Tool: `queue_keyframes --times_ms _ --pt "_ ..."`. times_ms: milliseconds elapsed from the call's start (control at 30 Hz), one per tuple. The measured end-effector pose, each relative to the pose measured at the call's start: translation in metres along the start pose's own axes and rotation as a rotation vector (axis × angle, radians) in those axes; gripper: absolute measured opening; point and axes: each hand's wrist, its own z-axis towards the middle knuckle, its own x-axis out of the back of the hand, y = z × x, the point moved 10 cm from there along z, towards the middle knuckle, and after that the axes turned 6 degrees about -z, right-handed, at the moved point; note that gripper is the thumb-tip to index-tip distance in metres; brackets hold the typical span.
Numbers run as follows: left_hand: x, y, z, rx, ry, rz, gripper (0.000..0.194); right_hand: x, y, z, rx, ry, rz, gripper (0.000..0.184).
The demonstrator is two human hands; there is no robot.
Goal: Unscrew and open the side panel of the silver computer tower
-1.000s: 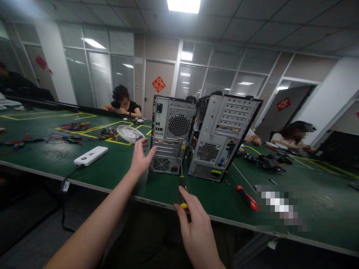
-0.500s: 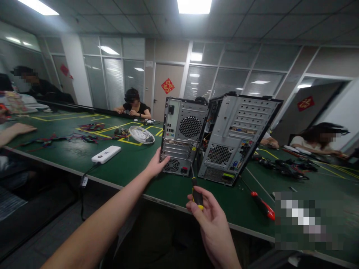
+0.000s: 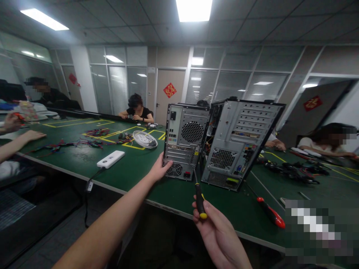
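Note:
My left hand [image 3: 159,170] grips the lower left edge of a small computer case [image 3: 181,149], its thumb on the back panel and its other fingers hidden behind the side. A black and yellow screwdriver [image 3: 200,200] is held between the thumb and fingers of my right hand [image 3: 214,224]. Its shaft points up to the lower right corner of that panel, near the red power switch; whether the tip sits in a screw is too small to tell. Close on the right stands a larger computer case [image 3: 234,149], its back also facing me.
A red and black screwdriver [image 3: 271,213] lies right of the cases, before a heap of black cables [image 3: 291,170]. Leftward are a white power bank [image 3: 111,159], a round white cover [image 3: 145,139] and wired parts [image 3: 64,145]. Other people sit around the green table.
My right thumb and fingers have shifted round the screwdriver handle, while its shaft stays at the panel's lower right corner. The left hand keeps its hold. The whole view has shifted slightly.

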Motion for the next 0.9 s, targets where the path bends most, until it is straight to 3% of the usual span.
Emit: queue_keyframes --times_ms 533,900 --pt "0.0 0.005 -0.001 0.001 0.002 0.018 0.08 -0.019 0.018 0.001 -0.081 -0.179 -0.015 0.033" --pt "0.001 0.006 -0.001 -0.008 0.01 0.006 0.078 -0.01 0.015 0.001 -0.178 -0.178 0.107 0.024"
